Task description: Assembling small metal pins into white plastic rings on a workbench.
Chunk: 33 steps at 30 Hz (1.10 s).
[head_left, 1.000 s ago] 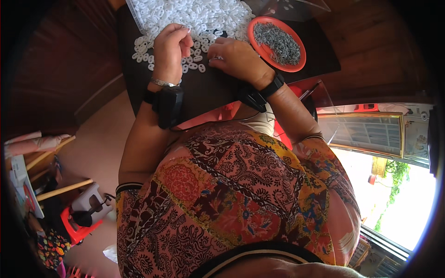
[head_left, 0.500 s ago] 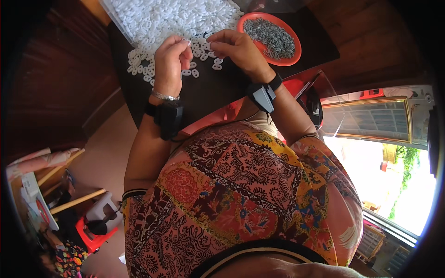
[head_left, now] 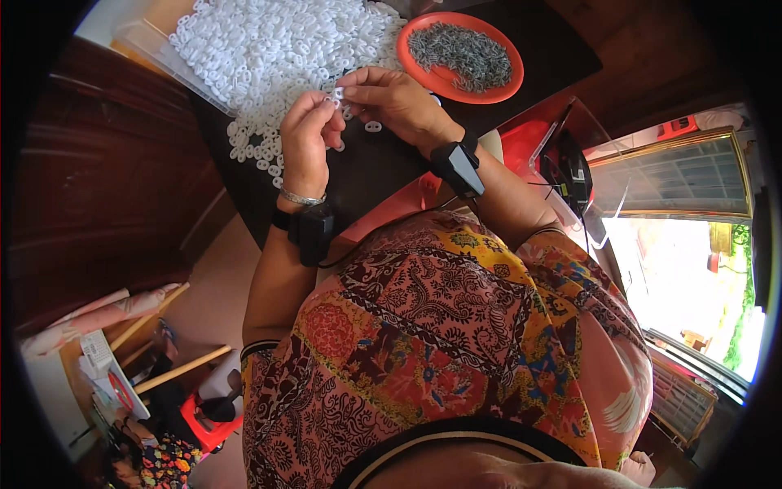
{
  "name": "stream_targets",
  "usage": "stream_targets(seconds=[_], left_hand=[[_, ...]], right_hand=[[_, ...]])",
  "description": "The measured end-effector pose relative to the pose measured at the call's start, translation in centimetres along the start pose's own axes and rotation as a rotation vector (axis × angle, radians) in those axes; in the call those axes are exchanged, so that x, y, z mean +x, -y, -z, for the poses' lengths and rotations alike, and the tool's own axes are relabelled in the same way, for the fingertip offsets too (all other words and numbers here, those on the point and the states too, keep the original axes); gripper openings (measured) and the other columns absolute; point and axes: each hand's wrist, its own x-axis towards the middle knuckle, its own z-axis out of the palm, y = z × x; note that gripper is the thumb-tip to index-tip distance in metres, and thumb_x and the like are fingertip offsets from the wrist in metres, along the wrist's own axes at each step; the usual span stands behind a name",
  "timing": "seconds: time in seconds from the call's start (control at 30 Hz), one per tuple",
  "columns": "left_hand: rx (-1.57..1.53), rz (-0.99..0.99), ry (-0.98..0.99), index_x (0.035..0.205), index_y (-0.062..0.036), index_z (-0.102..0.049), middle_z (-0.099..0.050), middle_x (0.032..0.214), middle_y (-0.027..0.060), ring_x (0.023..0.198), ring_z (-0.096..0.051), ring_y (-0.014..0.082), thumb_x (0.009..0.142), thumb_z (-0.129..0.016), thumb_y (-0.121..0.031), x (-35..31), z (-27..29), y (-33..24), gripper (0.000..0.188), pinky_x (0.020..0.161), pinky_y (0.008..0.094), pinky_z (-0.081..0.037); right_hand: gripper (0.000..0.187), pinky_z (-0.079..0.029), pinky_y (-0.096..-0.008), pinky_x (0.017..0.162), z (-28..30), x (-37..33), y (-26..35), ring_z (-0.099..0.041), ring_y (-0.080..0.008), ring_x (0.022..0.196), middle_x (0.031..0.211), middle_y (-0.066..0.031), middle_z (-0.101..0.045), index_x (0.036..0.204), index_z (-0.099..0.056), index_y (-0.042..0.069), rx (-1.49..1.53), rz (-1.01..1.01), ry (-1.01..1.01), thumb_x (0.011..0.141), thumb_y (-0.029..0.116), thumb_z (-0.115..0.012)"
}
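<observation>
My left hand [head_left: 306, 145] and my right hand [head_left: 401, 107] meet fingertip to fingertip over the dark table. Between them is a small white oval piece with two holes [head_left: 339, 93], pinched by the right thumb and forefinger. The left thumb and forefinger are closed on its near side; whether they grip a second part is too small to tell. Just beyond the hands spreads a large heap of similar white pieces [head_left: 269, 49]. Right of it stands an orange-red dish [head_left: 444, 84] of small grey metal-looking parts [head_left: 468, 55].
A clear plastic bin [head_left: 167, 61] edges the heap on the left. One loose white piece [head_left: 373, 127] lies below my right hand. A clear-sided red container [head_left: 521, 151] stands right of the table [head_left: 387, 167]. At lower left are a red stool [head_left: 213, 432] and a person in floral clothing [head_left: 167, 456].
Both hands have come together; the right moved left and now pinches a white piece against the left fingertips. The view has shifted somewhat.
</observation>
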Motion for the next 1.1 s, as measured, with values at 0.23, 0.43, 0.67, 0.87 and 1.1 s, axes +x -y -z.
stream_targets(seconds=[0.23, 0.43, 0.67, 0.87, 1.1], left_hand=[[-0.059, -0.030, -0.031, 0.081, -0.0030, -0.055, -0.054, 0.066, 0.0019, 0.052, -0.044, 0.0074, 0.087, -0.050, -0.016, 0.0, 0.2, 0.0, 0.015, 0.048, 0.0203, -0.036], [-0.045, -0.048, -0.048, 0.080, -0.0033, -0.055, -0.054, 0.066, 0.0015, 0.053, -0.044, 0.0076, 0.087, -0.050, -0.016, 0.2, 0.4, 0.2, 0.016, 0.049, 0.0197, -0.035], [-0.147, -0.008, 0.015, 0.081, -0.0036, -0.054, -0.053, 0.065, 0.0026, 0.052, -0.043, 0.0092, 0.086, -0.049, -0.016, 0.3, 0.6, 0.0, 0.015, 0.049, 0.0212, -0.035], [-0.212, -0.088, -0.039, 0.081, -0.0033, -0.055, -0.053, 0.066, 0.0024, 0.056, -0.046, 0.0097, 0.085, -0.050, -0.015, 0.4, 0.9, -0.2, 0.014, 0.055, 0.0223, -0.036], [0.036, -0.055, 0.007, 0.081, -0.0024, -0.059, -0.056, 0.070, 0.0017, 0.061, -0.050, 0.0091, 0.084, -0.052, -0.013, 0.7, 1.4, -0.1, 0.014, 0.059, 0.0227, -0.038]], right_hand=[[0.018, -0.045, -0.0194, 0.065, -1.0, -0.9, 0.8, -0.058, -0.0068, 0.074, 0.085, -0.0007, -0.064, 0.100, -0.064, 0.003, -0.021, 0.050, -0.003, 0.084, 0.009, -0.064], [0.017, -0.044, -0.0181, 0.063, -1.0, -0.8, 0.5, -0.057, -0.0050, 0.072, 0.084, -0.0004, -0.065, 0.097, -0.066, 0.003, -0.121, 0.150, 0.025, 0.083, 0.012, -0.067], [0.019, -0.042, -0.0182, 0.063, -1.0, -1.0, 0.7, -0.054, -0.0040, 0.071, 0.081, 0.0014, -0.064, 0.097, -0.066, 0.005, -0.255, 0.058, -0.028, 0.087, 0.020, -0.062], [0.019, -0.043, -0.0197, 0.063, -0.9, -0.9, 0.8, -0.054, -0.0061, 0.069, 0.078, 0.0009, -0.061, 0.090, -0.063, 0.005, -0.214, 0.042, -0.002, 0.090, 0.023, -0.057], [0.021, -0.043, -0.0198, 0.060, -1.1, -1.0, 0.8, -0.054, -0.0062, 0.067, 0.074, 0.0009, -0.060, 0.086, -0.061, 0.005, -0.415, -0.018, 0.004, 0.090, 0.024, -0.056]])
